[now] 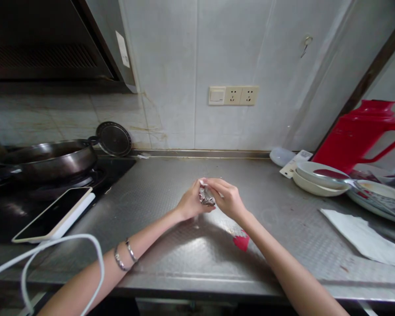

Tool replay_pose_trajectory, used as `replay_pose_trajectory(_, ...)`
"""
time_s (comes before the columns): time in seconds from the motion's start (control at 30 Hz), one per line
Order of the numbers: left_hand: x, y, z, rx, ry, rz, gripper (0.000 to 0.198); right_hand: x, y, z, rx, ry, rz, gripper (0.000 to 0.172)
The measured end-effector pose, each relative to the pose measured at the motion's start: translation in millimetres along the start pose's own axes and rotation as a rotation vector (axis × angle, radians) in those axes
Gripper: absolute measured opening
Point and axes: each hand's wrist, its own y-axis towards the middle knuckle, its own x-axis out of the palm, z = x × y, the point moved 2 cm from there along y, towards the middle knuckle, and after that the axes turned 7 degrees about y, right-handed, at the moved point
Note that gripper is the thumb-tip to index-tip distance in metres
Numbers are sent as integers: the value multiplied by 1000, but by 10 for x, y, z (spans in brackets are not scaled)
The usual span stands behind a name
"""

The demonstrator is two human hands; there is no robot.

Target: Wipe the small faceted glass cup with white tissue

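Over the middle of the steel counter (164,184), my two hands meet around a small silver, foil-like packet (206,196). My left hand (190,201) is wrapped round its left side and underside. From the right, the bent fingers of my right hand (226,195) press at the packet's top edge, where a bit of white shows. What lies inside the packet is hidden. A torn red scrap (241,241) rests on the counter below my right wrist. Two silver bracelets (125,255) circle my left forearm.
Left are a steel pan (52,160) on the stove and a phone (54,214) with a white cable (75,237). Right stand a red thermos (355,136), stacked white bowls (319,186), plates (375,206) and a white paper sheet (362,237). Sockets (242,95) are on the wall.
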Motion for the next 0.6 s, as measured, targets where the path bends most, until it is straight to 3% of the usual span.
replay_pose_trajectory(0.27, -12, 18, 16, -106, -20, -18, 78, -17, 14, -117, -80, 5, -26, 25)
replay_pose_trajectory(0.37, 13, 23, -5, -158, -95, -14, 79, -52, 31, -130, 18, 62, 6, 22)
replay_pose_trajectory(0.53, 21, 11, 19, -227, -188, -12, 75, -113, 37, -50, 261, 6, 293, 23)
replay_pose_trajectory(0.6, 17, 1, 61, -211, -179, -24, 74, -88, 35, -13, 292, 3, 270, 24)
